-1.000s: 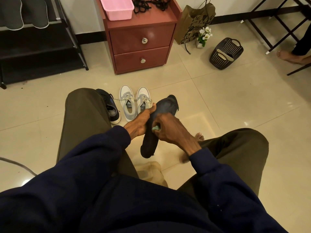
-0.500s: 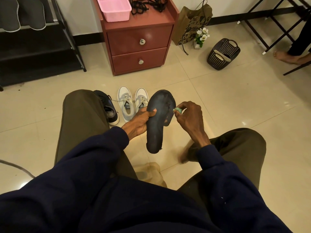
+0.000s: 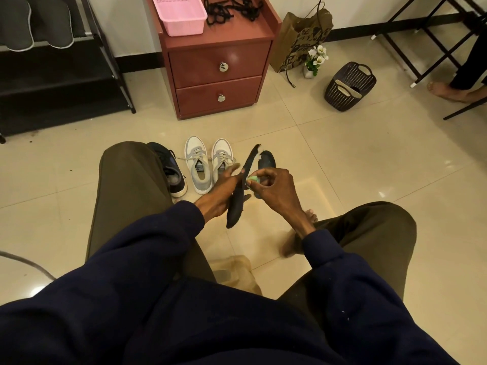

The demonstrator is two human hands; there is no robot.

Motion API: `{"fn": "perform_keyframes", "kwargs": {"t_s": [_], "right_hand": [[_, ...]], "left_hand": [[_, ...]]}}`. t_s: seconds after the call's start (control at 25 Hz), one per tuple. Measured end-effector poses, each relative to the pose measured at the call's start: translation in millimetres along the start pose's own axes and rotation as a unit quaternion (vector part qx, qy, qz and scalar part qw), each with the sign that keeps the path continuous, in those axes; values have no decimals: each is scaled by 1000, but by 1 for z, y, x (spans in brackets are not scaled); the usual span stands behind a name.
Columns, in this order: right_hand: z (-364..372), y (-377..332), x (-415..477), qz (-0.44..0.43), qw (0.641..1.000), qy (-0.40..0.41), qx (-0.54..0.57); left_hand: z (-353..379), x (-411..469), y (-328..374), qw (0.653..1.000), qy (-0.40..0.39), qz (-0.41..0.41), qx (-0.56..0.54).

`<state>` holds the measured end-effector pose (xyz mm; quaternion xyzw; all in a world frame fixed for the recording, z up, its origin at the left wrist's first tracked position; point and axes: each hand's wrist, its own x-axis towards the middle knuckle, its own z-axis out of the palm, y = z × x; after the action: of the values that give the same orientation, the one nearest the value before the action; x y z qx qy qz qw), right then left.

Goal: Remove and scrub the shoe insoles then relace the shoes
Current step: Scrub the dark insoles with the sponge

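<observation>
Glossy beige tile floor (image 3: 342,167). Left hand (image 3: 224,192) grips dark insole (image 3: 237,206) above it; right hand (image 3: 275,189) pinches green sponge (image 3: 254,179) at insole. Grey shoes (image 3: 208,165) on floor before red cabinet (image 3: 218,61); laces (image 3: 232,9) on top.

Dark torn insole (image 3: 235,208), edge-on, near-upright

Just to the right of the white shoes (image 3: 197,154), the left hand (image 3: 218,193) holds a dark insole (image 3: 235,206) nearly edge-on. The right hand (image 3: 276,188) pinches a green sponge (image 3: 254,179) against it. A black shoe (image 3: 171,172) stands to their left.
</observation>
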<state>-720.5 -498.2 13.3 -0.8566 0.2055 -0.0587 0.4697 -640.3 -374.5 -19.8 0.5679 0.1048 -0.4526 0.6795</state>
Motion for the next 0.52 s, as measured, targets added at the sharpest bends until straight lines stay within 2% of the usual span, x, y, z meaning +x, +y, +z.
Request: {"fn": "perform_keyframes", "kwargs": {"t_s": [0.08, 0.2, 0.28, 0.4, 0.44, 0.52], "right_hand": [[4, 0, -3, -25, 1000, -12, -15], [4, 8, -2, -86, 990, 8, -112], [-3, 13, 3, -104, 978, 63, -168], [-18, 16, 8, -82, 963, 144, -212], [-19, 15, 8, -88, 967, 128, -203], [-16, 7, 3, -122, 978, 16, -167]], "left_hand": [[3, -6, 6, 996, -50, -41, -58], [5, -13, 11, 989, -82, -58, -110], [8, -21, 13, 989, -99, -56, -99], [7, -26, 12, 990, -104, -35, -89], [5, -23, 12, 990, -110, -28, -89], [0, -14, 9, 988, -126, -7, -84]]}}
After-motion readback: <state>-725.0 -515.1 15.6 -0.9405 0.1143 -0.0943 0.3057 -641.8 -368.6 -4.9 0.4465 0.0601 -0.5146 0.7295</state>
